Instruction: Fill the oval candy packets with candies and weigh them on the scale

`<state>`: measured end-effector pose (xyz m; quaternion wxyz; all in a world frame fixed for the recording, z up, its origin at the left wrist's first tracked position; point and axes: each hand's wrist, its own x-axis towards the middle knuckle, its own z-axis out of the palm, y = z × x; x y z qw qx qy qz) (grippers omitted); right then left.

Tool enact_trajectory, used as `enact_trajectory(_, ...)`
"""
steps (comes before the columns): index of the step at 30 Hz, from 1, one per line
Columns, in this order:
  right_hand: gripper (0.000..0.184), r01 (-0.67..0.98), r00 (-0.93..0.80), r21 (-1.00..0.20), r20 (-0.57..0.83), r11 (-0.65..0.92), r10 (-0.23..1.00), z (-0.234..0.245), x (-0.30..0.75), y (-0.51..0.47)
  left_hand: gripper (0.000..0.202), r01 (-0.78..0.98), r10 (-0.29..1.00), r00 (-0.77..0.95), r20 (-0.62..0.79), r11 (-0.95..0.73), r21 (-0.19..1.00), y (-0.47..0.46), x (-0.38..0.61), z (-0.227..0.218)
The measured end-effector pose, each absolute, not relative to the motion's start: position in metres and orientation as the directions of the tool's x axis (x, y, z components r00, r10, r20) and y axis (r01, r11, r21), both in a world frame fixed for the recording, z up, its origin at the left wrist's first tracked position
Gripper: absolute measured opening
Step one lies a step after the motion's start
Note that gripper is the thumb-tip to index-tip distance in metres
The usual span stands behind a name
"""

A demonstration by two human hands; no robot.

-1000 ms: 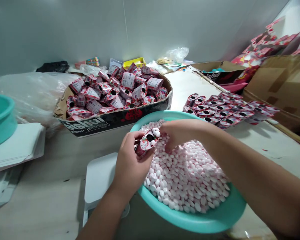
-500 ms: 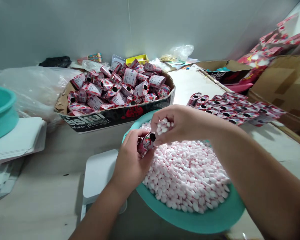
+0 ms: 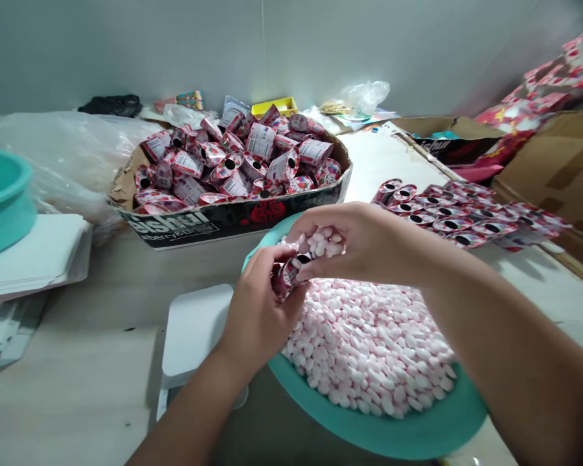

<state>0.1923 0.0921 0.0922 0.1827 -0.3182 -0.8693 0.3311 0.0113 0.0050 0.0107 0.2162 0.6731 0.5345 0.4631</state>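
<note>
Pink and white candies (image 3: pixel 320 243) are cupped in the right hand (image 3: pixel 364 243) just above the open mouth of a small printed tube (image 3: pixel 286 275), gripped tilted by the left hand (image 3: pixel 257 317) over the teal basin (image 3: pixel 393 433), so spills are caught.

Two teal basins (image 3: pixel 379 430) – one cardboard tray (image 3: pixel 233 217) – candies, tubes beyond counting.

A cardboard box (image 3: pixel 184 223) heaped with red printed tubes sits toward the surface's back edge. A second teal basin (image 3: pixel 2 197) stands at the left edge, atop white sheets (image 3: pixel 34 255). Filled tubes (image 3: pixel 466 217) lie in rows toward the right edge.
</note>
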Motion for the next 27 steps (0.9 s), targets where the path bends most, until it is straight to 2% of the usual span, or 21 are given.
enact_trajectory(4, 0.061, 0.341, -0.7, -0.758, 0.19, 0.556, 0.688, 0.089, 0.198, 0.095, 0.036, 0.497, 0.942, 0.007, 0.337, -0.295, 0.816, 0.005, 0.011, 0.009)
enact_trajectory(6, 0.051, 0.367, -0.662, -0.753, 0.201, 0.547, 0.722, 0.091, 0.203, 0.098, 0.036, 0.487, 0.947, -0.007, 0.321, -0.277, 0.828, 0.005, 0.011, 0.008)
enact_trajectory(8, 0.037, 0.465, -0.615, -0.698, 0.188, 0.545, 0.766, 0.093, 0.21, 0.102, 0.036, 0.477, 0.95, -0.028, 0.31, -0.26, 0.84, 0.005, 0.011, 0.007)
enact_trajectory(12, 0.022, 0.62, -0.634, -0.571, 0.04, 0.538, 0.773, 0.091, 0.218, 0.112, 0.037, 0.446, 0.962, -0.056, 0.266, -0.214, 0.869, 0.003, 0.012, 0.006)
enact_trajectory(15, 0.021, 0.627, -0.67, -0.565, -0.039, 0.536, 0.742, 0.084, 0.217, 0.117, 0.037, 0.436, 0.962, -0.058, 0.265, -0.214, 0.874, 0.003, 0.013, 0.006)
enact_trajectory(20, 0.021, 0.603, -0.68, -0.631, -0.087, 0.488, 0.728, 0.083, 0.211, 0.114, 0.038, 0.44, 0.958, -0.058, 0.281, -0.228, 0.868, 0.003, 0.013, 0.006)
enact_trajectory(27, 0.017, 0.56, -0.716, -0.646, -0.063, 0.518, 0.695, 0.088, 0.201, 0.103, 0.036, 0.44, 0.958, -0.065, 0.279, -0.224, 0.87, 0.004, 0.012, 0.006)
